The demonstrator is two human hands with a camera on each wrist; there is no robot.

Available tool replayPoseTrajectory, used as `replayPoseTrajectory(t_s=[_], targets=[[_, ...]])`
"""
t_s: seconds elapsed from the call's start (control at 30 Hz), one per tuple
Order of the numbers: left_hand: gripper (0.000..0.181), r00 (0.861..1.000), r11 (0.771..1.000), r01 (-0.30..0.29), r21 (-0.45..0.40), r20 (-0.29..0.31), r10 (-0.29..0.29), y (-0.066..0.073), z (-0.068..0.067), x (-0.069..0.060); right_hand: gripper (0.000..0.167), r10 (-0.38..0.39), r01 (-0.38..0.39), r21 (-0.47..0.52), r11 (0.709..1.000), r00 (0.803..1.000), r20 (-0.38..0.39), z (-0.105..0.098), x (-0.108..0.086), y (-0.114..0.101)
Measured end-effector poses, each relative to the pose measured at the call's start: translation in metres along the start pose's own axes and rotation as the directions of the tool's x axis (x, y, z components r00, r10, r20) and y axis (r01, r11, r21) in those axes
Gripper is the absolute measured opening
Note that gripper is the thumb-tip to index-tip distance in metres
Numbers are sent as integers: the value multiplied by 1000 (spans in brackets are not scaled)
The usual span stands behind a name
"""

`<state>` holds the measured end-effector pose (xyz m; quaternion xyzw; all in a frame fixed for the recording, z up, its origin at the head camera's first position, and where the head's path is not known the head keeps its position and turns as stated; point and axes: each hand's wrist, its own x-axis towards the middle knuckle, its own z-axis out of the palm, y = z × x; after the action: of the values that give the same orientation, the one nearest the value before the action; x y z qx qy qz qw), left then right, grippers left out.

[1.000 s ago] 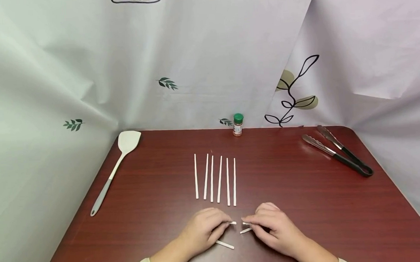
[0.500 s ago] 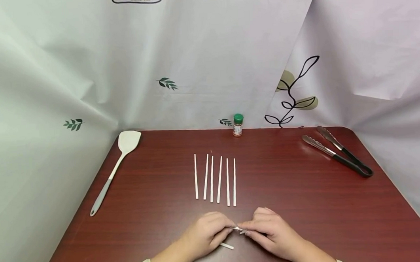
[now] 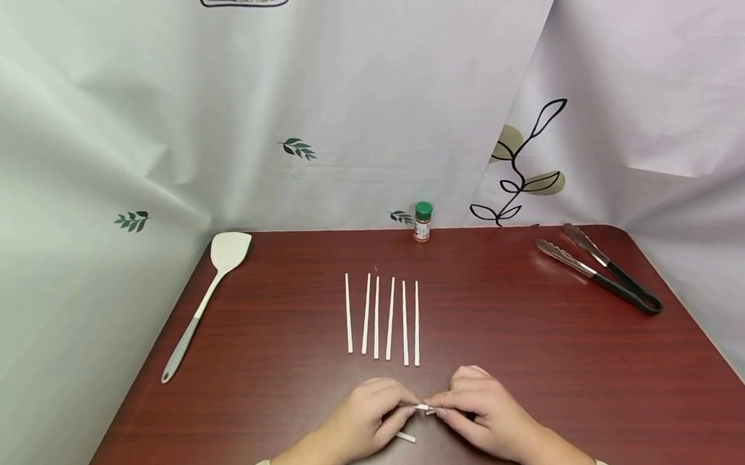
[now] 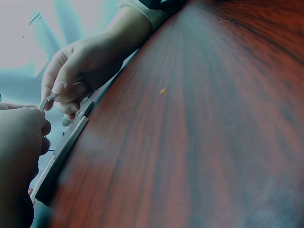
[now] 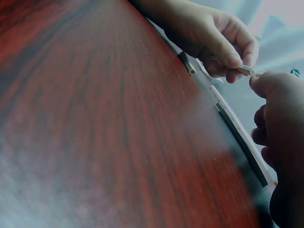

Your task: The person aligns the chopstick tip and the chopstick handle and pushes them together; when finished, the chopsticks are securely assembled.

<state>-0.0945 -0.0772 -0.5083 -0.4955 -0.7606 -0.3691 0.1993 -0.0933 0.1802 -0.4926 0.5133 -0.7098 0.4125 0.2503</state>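
My left hand (image 3: 372, 415) pinches a short white chopstick piece (image 5: 244, 70) between thumb and fingertips. Opposite it, the right hand (image 3: 483, 409) pinches a second piece, mostly covered by its fingers. The two ends meet in the gap between the hands, just above the table. Whether they are joined cannot be made out. Below the left hand another white stick (image 3: 406, 437) lies on the table, partly hidden. A further stick (image 5: 242, 137) lies beneath the right hand. Beyond both hands, several white chopsticks (image 3: 375, 323) lie side by side in a row.
The dark red wooden table (image 3: 509, 302) carries a white spatula (image 3: 208, 297) at the left edge. Metal tongs (image 3: 602, 269) with black handles lie at the far right. A green-capped spice jar (image 3: 422, 221) stands at the back, before a white curtain (image 3: 371, 85).
Both hands have come closer together, so the held pieces, apart a second ago, now meet end to end. Over the last half second the hands have barely moved.
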Motion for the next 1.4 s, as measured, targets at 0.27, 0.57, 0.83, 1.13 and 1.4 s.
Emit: replayPoseTrajectory(t_s=[0.27,0.57,0.83,1.13,1.4], targets=[[17,1000,1000,0,1,9,0,2,0,1,12,-4,4,27,1000,1000,-3,-1,4,-3],[9,1000,999,-7,31,11,7,3,-1,1,12,44,-44,16,999,999,3,0,-1,-1],[12,1000,997,-22,76,8,22,2,0,1,13,102,-102,-8,995,995,-1,5,-13,5],[16,1000,991,-18,136,3,18,5,2,3,2,123,-123,-31,992,992,7,8,-18,8],[16,1000,986,13,167,-16,-10,9,6,5,6,118,-117,-49,992,993,11,8,-17,8]])
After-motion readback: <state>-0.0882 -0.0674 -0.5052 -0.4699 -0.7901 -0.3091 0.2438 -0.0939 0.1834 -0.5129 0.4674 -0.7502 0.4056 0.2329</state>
